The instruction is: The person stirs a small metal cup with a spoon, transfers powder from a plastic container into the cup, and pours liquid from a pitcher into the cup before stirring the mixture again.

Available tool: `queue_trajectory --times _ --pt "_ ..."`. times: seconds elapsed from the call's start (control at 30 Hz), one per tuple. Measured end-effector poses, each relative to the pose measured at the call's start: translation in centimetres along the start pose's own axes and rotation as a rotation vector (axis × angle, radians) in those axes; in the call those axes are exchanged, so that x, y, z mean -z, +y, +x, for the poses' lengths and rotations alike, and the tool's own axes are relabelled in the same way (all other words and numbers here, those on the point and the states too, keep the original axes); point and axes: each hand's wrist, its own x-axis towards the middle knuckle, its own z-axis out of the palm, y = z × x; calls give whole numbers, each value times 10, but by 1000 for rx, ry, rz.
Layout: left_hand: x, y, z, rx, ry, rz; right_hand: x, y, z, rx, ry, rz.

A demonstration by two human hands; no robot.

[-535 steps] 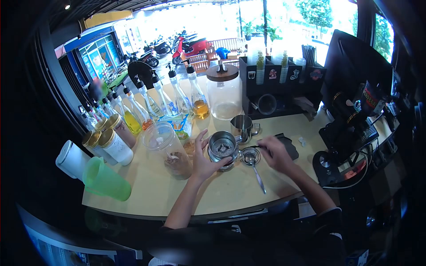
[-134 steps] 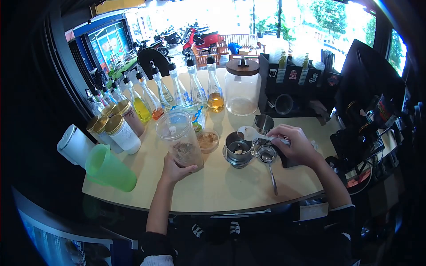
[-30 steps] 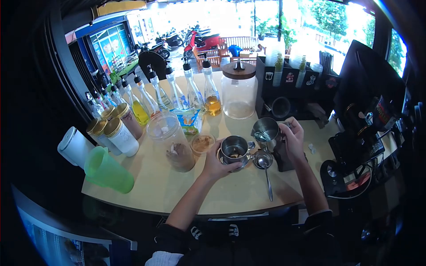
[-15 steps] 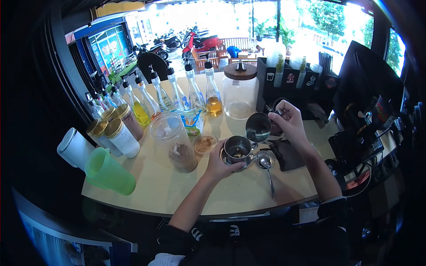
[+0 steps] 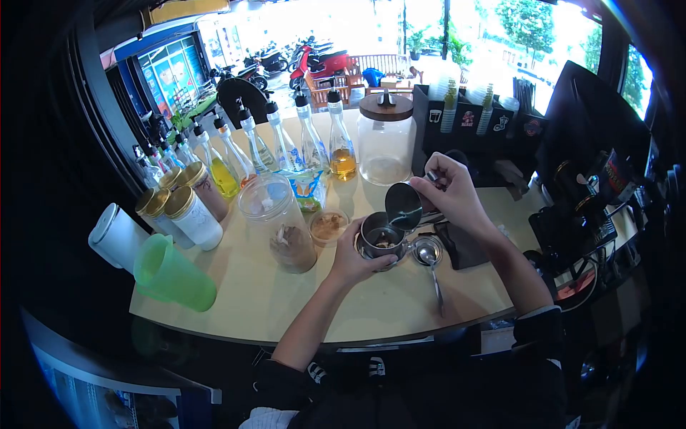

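My left hand wraps around a metal cup, steadying it upright at the counter. A little pale matter shows inside the cup. My right hand grips a metal pitcher by its handle. The pitcher is tipped, with its lip over the cup's opening; a thin pale streak at the lip may be liquid. Just right of the cup, a spoon rests with its bowl in a small round metal dish. Left of the cup are a shallow round lid with brown powder and a clear jar holding brown powder.
A green pitcher and gold-lidded jars stand at left. Several pump bottles line the back, beside a wooden-lidded glass jar. A dark cloth lies right of the dish. A black cup holder stands behind.
My right hand has brought the pitcher left and tipped it further, its lip now over the cup. My left hand stays on the cup. The view has shifted slightly.
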Motion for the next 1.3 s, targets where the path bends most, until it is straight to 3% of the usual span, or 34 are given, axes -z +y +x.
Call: queue_trajectory --times 0.13,0.2,0.53,0.7,1.3 --pt "1 -2 0 -6 1 16 -6 -7 -1 -50 21 27" --pt "1 -5 1 -15 0 28 -5 -3 2 66 24 -147" --pt "0 -3 0 8 -3 11 -7 5 4 41 32 -122" --pt "1 -4 0 5 -4 11 -6 6 5 101 -26 -256" --pt "1 -8 1 5 -2 33 -11 -2 4 81 0 -200"
